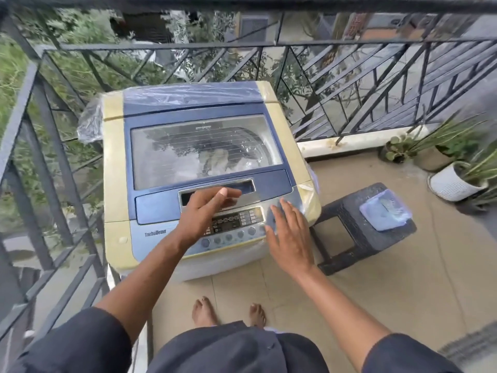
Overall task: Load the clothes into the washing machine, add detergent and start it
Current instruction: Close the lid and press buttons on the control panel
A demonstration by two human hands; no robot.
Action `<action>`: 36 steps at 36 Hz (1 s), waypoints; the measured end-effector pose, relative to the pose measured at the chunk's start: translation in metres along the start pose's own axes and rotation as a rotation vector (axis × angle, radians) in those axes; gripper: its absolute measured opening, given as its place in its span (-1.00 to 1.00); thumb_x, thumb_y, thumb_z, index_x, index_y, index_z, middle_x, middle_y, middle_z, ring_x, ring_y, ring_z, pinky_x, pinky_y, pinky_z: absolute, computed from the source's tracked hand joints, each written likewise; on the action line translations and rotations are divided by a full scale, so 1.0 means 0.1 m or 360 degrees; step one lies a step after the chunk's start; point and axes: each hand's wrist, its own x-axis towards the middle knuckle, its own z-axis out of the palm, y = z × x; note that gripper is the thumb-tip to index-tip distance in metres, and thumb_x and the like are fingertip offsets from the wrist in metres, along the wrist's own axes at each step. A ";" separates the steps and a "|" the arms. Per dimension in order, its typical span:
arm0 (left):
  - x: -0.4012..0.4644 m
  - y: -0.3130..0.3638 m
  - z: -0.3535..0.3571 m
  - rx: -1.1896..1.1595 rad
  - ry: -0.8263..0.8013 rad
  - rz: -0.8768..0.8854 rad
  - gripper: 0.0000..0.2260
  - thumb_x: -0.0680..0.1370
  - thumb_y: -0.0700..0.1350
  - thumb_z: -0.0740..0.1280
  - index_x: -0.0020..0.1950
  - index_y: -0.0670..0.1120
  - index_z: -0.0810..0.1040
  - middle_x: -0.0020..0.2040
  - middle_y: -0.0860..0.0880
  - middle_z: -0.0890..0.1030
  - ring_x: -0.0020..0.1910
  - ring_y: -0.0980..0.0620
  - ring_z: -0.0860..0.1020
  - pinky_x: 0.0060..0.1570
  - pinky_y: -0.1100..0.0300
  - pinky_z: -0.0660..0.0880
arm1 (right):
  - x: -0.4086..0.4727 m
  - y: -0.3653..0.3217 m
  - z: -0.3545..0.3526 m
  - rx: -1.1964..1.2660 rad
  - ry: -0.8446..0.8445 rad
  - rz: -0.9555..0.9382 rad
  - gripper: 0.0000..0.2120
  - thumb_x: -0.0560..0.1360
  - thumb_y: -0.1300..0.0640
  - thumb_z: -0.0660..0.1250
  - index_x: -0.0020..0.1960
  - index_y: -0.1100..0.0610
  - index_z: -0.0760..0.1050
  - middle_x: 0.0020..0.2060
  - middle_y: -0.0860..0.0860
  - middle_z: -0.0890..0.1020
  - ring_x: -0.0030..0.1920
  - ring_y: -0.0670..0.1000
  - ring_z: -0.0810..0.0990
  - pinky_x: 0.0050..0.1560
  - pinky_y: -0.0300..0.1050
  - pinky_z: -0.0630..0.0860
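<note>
The washer [204,168] fills the centre of the frame, its lid [207,149] down; through the clear window pale clothes [223,161] lie in the drum, right of middle. The left hand [204,211] sits over the lid handle [217,193] at the lid's near edge, fingers straight and loose, gripping nothing — whether it touches the handle cannot be told. The right hand [289,232] is spread flat, fingers straight, at the right end of the panel [234,224], holding nothing; its fingertips lie over the plastic film there. To the right of centre a dark stool [357,227] stands beside the washer, and on its top — toward the right edge — rests a pale blue tub [386,210]. Potted plants [457,168] line the right edge. A black railing [349,76] runs across the top and down the left side.
</note>
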 end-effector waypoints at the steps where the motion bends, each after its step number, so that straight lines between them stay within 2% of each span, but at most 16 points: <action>1: 0.01 0.02 0.01 -0.0057 -0.0035 -0.0003 -0.59 0.71 0.05 0.20 0.25 -0.19 0.71 0.15 -0.14 0.76 0.19 -0.17 0.71 0.34 -0.12 0.58 | -0.03 0.02 0.00 -0.0016 -0.0002 0.0023 -0.51 0.68 -0.06 0.17 0.54 0.15 0.39 0.57 0.16 0.38 0.57 0.19 0.33 0.59 0.15 0.24; 5: 0.07 0.09 0.07 -0.0211 -0.0173 -0.0009 -0.47 0.73 0.07 0.06 0.28 -0.29 0.66 0.22 -0.20 0.73 0.26 -0.19 0.69 0.37 -0.03 0.57 | -0.13 0.03 -0.05 -0.0050 0.0043 0.0112 -0.48 0.68 -0.07 0.16 0.56 0.16 0.37 0.57 0.16 0.37 0.57 0.18 0.33 0.60 0.12 0.24; 11: 0.08 0.10 0.06 -0.0254 -0.0289 -0.0081 -0.32 0.72 0.18 -0.11 0.32 -0.21 0.66 0.26 -0.18 0.72 0.33 -0.14 0.66 0.44 -0.13 0.48 | -0.19 0.01 -0.03 -0.0143 0.0051 0.0142 -0.45 0.70 -0.06 0.14 0.61 0.16 0.29 0.61 0.16 0.32 0.59 0.18 0.31 0.61 0.11 0.22; 15: 0.08 0.06 0.01 -0.0276 -0.0356 -0.0120 -0.27 0.72 0.22 -0.17 0.32 -0.19 0.66 0.28 -0.18 0.71 0.36 -0.14 0.64 0.50 -0.17 0.43 | -0.20 -0.03 -0.01 -0.0168 0.0020 0.0184 -0.43 0.72 -0.09 0.05 0.65 0.14 0.21 0.64 0.13 0.26 0.63 0.14 0.23 0.64 0.11 0.17; 21: 0.05 0.03 -0.05 -0.0164 -0.0397 -0.0109 -0.24 0.71 0.20 -0.19 0.32 -0.26 0.65 0.24 -0.17 0.73 0.32 -0.12 0.67 0.48 -0.12 0.47 | -0.21 -0.07 0.01 -0.0141 0.0009 0.0225 -0.42 0.71 -0.09 0.02 0.67 0.14 0.18 0.66 0.12 0.21 0.66 0.13 0.18 0.64 0.13 0.16; 27: 0.06 0.02 -0.01 -0.0037 -0.0427 -0.0054 -0.22 0.65 0.34 -0.09 0.27 -0.20 0.70 0.20 -0.11 0.75 0.28 -0.07 0.69 0.46 -0.10 0.50 | -0.21 -0.05 0.01 -0.0060 0.0065 0.0233 -0.46 0.69 -0.03 0.17 0.62 0.13 0.29 0.63 0.11 0.28 0.63 0.14 0.24 0.61 0.17 0.20; 36: 0.05 0.04 0.02 -0.0018 -0.0402 -0.0076 -0.21 0.64 0.35 -0.09 0.28 -0.19 0.70 0.21 -0.10 0.75 0.29 -0.06 0.68 0.46 -0.11 0.50 | -0.19 -0.06 -0.02 -0.0078 0.0029 0.0265 -0.45 0.69 -0.07 0.12 0.63 0.07 0.26 0.64 0.09 0.25 0.64 0.12 0.22 0.62 0.14 0.17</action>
